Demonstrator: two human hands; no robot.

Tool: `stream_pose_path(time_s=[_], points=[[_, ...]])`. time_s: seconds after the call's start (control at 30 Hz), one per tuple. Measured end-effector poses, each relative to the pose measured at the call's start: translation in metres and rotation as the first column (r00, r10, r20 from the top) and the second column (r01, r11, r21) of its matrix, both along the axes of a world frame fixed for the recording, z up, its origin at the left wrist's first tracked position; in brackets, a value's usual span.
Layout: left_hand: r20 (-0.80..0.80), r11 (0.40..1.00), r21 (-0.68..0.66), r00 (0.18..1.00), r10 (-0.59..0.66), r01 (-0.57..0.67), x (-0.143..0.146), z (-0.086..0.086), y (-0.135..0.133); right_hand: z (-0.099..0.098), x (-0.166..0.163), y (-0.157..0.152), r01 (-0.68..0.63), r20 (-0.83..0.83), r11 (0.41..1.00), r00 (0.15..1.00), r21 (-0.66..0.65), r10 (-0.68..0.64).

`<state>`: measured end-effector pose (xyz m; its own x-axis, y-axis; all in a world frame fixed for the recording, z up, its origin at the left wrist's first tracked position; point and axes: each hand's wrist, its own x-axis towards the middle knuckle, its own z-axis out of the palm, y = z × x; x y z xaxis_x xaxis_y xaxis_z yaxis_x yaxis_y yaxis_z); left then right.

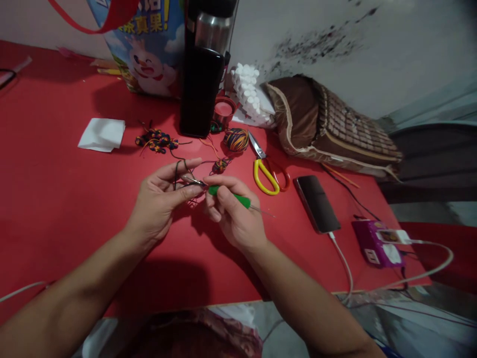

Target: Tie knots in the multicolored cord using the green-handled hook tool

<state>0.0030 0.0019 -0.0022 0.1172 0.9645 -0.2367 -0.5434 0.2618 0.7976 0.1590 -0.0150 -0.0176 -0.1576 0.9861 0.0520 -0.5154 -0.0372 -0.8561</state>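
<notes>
My right hand [236, 211] grips a crochet hook [242, 200] by its green handle, and a thin metal rod sticks out behind. The hook's metal tip points left, into a small piece of dark yarn work pinched in my left hand [160, 196]. Dark yarn [176, 174] runs over the raised left forefinger. Just beyond the fingers lies a small multicoloured yarn bundle [219, 166], with a larger yarn ball [236, 140] behind it. Several knotted flower-like yarn pieces [156, 140] rest to the left. My fingers partly hide the work.
Scissors [266, 174] with yellow and red handles lie on the red table [74, 199]. Right of them are a cabled phone [317, 204] and a purple box [376, 243]. An upright phone [201, 92], a printed bag [149, 54], a brown quilted bundle [335, 119] and folded white paper [102, 134] stand farther back.
</notes>
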Motion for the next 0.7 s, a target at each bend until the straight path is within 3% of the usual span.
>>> stream_pose_path(time_s=[0.1,0.23,0.47,0.7], points=[[0.038,0.999,-0.032,0.999,-0.002,0.003,-0.001,0.001,0.001,0.001,0.009,-0.002,-0.038,0.109,0.996,0.994,0.076,0.029],[0.098,0.997,-0.076,0.995,-0.023,0.030,0.005,-0.001,-0.003,0.006,0.014,0.000,-0.041,0.046,0.995,0.998,0.087,0.037],[0.230,0.994,-0.112,0.973,0.017,0.009,0.012,0.000,-0.004,0.009,0.002,0.008,-0.050,-0.162,0.998,0.986,-0.032,0.044],[0.315,0.974,-0.196,0.948,-0.051,0.117,0.006,-0.001,0.002,0.004,0.000,0.010,-0.067,-0.143,0.989,0.989,-0.129,0.048]])
